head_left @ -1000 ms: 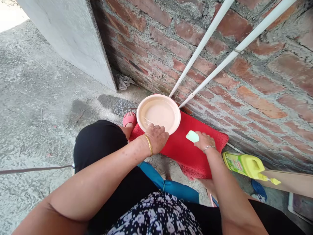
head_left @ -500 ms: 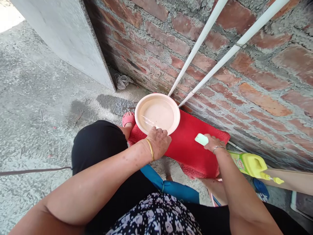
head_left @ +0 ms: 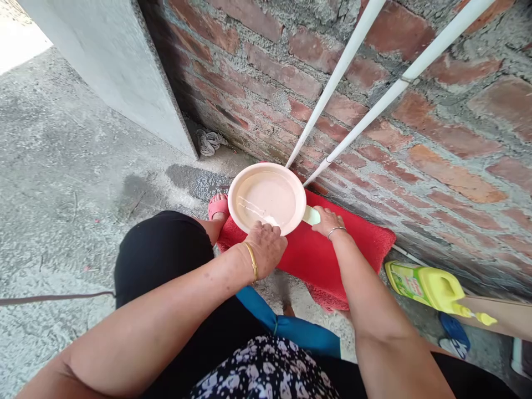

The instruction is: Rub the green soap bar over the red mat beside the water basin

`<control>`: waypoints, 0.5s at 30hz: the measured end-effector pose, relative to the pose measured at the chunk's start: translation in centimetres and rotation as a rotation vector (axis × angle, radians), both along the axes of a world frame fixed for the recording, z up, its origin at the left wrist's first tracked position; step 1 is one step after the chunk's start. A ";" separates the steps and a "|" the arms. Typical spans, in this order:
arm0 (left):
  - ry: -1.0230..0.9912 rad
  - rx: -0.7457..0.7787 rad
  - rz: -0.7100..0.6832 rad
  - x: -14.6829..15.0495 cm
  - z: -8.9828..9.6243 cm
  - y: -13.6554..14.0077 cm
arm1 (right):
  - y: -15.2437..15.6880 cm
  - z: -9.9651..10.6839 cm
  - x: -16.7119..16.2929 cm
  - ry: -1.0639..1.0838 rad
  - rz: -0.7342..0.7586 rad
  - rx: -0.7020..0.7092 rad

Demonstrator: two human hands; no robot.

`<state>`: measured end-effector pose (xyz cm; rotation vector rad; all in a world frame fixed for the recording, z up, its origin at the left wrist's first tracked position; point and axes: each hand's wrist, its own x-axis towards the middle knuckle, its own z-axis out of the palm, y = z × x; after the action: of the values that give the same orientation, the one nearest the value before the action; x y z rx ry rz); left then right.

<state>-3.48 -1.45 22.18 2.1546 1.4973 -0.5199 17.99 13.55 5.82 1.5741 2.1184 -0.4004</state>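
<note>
A pale pink basin (head_left: 235, 188) with water in it stands on a red cloth (head_left: 366, 233). My left hand (head_left: 266, 246), with a gold bracelet at the wrist, is closed at its near rim, knuckles up; the fingertips are hidden. In my right hand (head_left: 328, 220) is a flat, pale green object (head_left: 311, 215) with rounded corners, its kind unclear. The green object's far end reaches the basin's right rim; I cannot tell whether it touches. A silver bangle circles my right wrist.
A brick wall (head_left: 453, 133) with two white pipes (head_left: 361, 119) rises behind the basin. On the right are a yellow detergent bottle (head_left: 424, 282) and a blue slipper (head_left: 455, 332). A grey slab (head_left: 124, 72) leans at the upper left, near a bundled rag (head_left: 210, 142).
My right hand has moved left with the pale green object, from over the red cloth to the basin's right side. My left hand stays at the near rim.
</note>
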 end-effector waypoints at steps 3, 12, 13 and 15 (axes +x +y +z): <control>-0.012 0.008 -0.003 0.0 0.1 -0.2 | -0.6 0.4 5.0 -0.086 -0.021 -0.031; -0.025 -0.004 -0.037 -0.1 0.3 -0.8 | 0.3 3.6 12.1 -0.315 -0.061 0.007; -0.022 0.003 -0.035 -0.1 0.1 -0.7 | 0.9 3.4 10.5 -0.258 -0.045 0.024; -0.015 0.017 -0.033 -0.1 -0.2 -0.7 | 2.1 2.8 6.7 -0.143 -0.016 0.054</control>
<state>-3.54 -2.13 21.99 2.1948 1.4657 -0.5026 24.68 15.60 8.66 1.6009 2.0248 -0.2302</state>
